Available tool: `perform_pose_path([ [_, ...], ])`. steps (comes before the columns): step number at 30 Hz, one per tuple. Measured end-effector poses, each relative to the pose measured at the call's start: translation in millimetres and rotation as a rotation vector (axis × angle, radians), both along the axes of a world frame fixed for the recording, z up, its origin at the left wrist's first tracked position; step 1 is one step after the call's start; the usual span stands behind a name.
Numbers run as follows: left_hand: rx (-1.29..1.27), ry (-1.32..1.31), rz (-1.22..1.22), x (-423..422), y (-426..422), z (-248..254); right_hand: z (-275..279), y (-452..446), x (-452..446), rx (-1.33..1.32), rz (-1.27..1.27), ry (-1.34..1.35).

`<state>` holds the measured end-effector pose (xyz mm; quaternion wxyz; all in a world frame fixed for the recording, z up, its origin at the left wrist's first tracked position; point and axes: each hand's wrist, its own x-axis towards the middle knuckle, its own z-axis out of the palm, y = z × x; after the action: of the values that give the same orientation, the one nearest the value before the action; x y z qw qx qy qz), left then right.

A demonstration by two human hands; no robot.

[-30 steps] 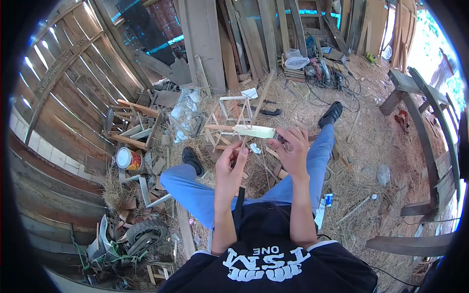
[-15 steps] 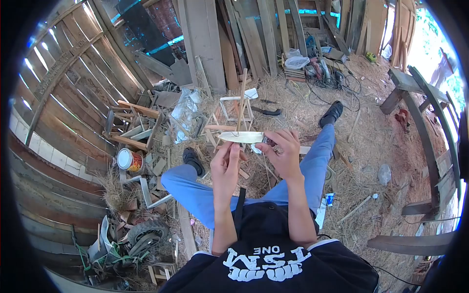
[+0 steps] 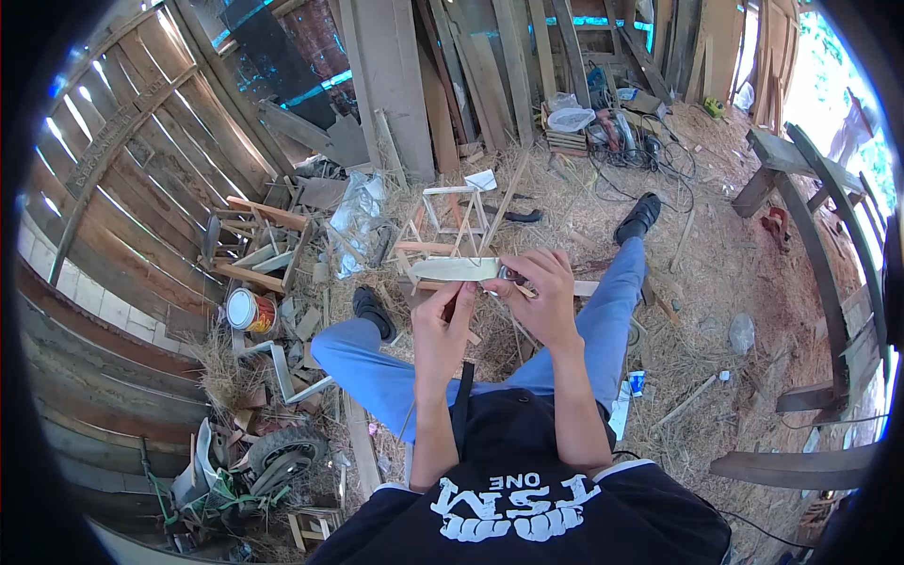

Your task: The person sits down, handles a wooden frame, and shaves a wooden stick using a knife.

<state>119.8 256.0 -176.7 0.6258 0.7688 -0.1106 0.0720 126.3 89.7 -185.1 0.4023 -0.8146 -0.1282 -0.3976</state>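
Note:
A broad, pale-bladed knife [image 3: 452,270] lies level in front of me, its tip toward the left. My right hand [image 3: 539,287] is closed around the handle end. A thin wooden strip [image 3: 507,200] slants up and right from behind the blade. Just below the blade, my left hand [image 3: 446,320] pinches the strip, fingertips close to the cutting zone. Where the strip crosses the blade is partly hidden by the knife and fingers. Beyond my hands stands a small wooden frame [image 3: 452,190] on the straw-covered ground.
A dark-handled tool [image 3: 518,216] lies on the ground behind the strip. Planks [image 3: 480,75] lean on the back wall. Power tools and cords [image 3: 626,137] sit at the back right. To the left are a paint can [image 3: 250,310] and a wheel [image 3: 285,458]; a wooden bench [image 3: 810,235] stands right.
The strip's far end has swung to the right. The knife has shifted slightly left and down, and my left hand has moved a little right along its underside.

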Motion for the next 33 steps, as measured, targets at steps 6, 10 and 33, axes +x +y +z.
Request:
perform_pose_path([
  [6, 0.024, 0.042, -0.027, -6.7, 1.8, 13.7, -7.9, -8.8, 3.3, -0.015, -0.036, -0.061],
  [10, -0.013, 0.085, 0.014, -9.9, 12.4, 16.8, -21.7, -37.9, 1.6, -0.023, -0.145, 0.013],
  [33, -0.245, 0.118, -0.023, -5.3, 10.7, 11.5, -16.3, -12.8, 2.8, 0.028, 0.0, 0.053],
])
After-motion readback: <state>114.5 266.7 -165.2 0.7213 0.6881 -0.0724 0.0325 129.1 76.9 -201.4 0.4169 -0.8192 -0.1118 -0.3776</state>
